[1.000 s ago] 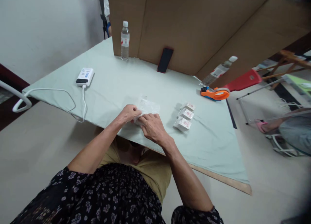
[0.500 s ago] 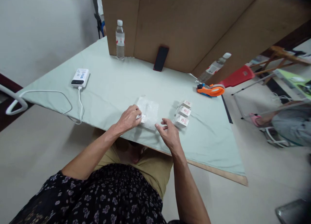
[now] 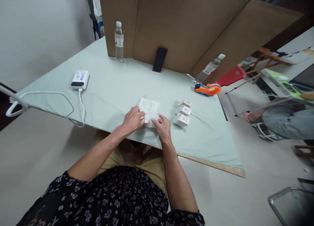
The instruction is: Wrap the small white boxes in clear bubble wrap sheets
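Observation:
A sheet of clear bubble wrap [image 3: 152, 106] lies on the table near its front edge. My left hand [image 3: 133, 120] is at the sheet's left side, fingers closed on a small white box [image 3: 146, 119] that lies on the wrap and is partly hidden. At the right side, my right hand [image 3: 163, 126] pinches the edge of the wrap between thumb and fingers. Further right stand several small white boxes [image 3: 183, 120] in a row, with clear wrapping around them; neither hand touches these.
A power bank [image 3: 80, 79] with a white cable lies at left. Along the cardboard screen [image 3: 169, 26] are a bottle [image 3: 119, 43], a phone [image 3: 160, 59] and a tilted second bottle [image 3: 210, 69]. An orange tape dispenser [image 3: 208, 89] sits at right. A seated person's leg [image 3: 282, 121] shows beyond the table.
My right hand has moved left from beside the wrap and now grips its right edge. My left hand stays at the small box. The view has shifted slightly.

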Action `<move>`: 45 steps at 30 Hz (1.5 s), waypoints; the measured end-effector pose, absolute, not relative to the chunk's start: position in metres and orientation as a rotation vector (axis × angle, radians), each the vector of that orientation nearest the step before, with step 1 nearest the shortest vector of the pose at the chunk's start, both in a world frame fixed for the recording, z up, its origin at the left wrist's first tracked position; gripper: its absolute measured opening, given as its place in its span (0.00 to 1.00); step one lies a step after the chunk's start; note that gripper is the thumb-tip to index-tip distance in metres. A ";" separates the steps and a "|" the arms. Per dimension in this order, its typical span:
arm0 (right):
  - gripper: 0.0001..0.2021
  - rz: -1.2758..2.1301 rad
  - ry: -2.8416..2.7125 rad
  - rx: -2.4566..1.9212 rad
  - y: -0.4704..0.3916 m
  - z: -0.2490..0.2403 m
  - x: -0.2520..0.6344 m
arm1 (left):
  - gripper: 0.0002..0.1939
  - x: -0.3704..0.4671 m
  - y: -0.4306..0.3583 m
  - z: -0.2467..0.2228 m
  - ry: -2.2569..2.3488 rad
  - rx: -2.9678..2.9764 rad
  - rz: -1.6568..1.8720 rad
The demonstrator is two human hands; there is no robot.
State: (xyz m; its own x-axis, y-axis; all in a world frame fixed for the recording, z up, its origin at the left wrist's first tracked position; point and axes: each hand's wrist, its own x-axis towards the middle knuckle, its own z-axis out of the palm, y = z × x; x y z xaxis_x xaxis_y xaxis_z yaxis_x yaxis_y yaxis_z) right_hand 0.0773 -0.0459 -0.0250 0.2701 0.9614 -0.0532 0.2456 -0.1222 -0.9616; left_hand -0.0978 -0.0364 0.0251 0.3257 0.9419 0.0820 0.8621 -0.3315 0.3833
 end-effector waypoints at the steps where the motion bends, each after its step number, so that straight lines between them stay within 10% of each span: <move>1: 0.28 0.962 -1.116 -1.553 -0.046 -0.022 0.074 | 0.14 -0.098 -0.036 0.025 1.633 2.287 0.404; 13: 0.12 0.862 -1.657 -1.643 -0.039 0.014 0.043 | 0.13 -0.104 -0.024 0.017 1.424 2.101 0.471; 18: 0.14 1.278 -1.901 -1.585 -0.022 0.042 0.055 | 0.31 -0.108 -0.024 0.020 1.383 1.701 0.584; 23: 0.12 1.566 -2.112 -1.464 0.003 0.068 0.057 | 0.27 -0.100 -0.029 0.023 1.476 1.668 0.622; 30: 0.20 1.136 -2.525 -1.435 0.018 0.069 0.063 | 0.27 -0.097 -0.030 0.012 1.466 1.755 0.655; 45: 0.15 1.365 -1.349 -1.664 0.038 0.000 0.077 | 0.34 -0.094 -0.033 0.020 1.515 2.036 0.478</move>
State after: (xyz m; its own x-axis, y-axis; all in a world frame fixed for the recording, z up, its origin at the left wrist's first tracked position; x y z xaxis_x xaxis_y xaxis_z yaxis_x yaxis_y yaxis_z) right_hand 0.0775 0.0380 -0.0001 -0.0413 0.9390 -0.3415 0.3306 -0.3097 -0.8915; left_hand -0.0942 -0.0334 0.0203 0.3010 0.9527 -0.0416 0.7562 -0.2118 0.6191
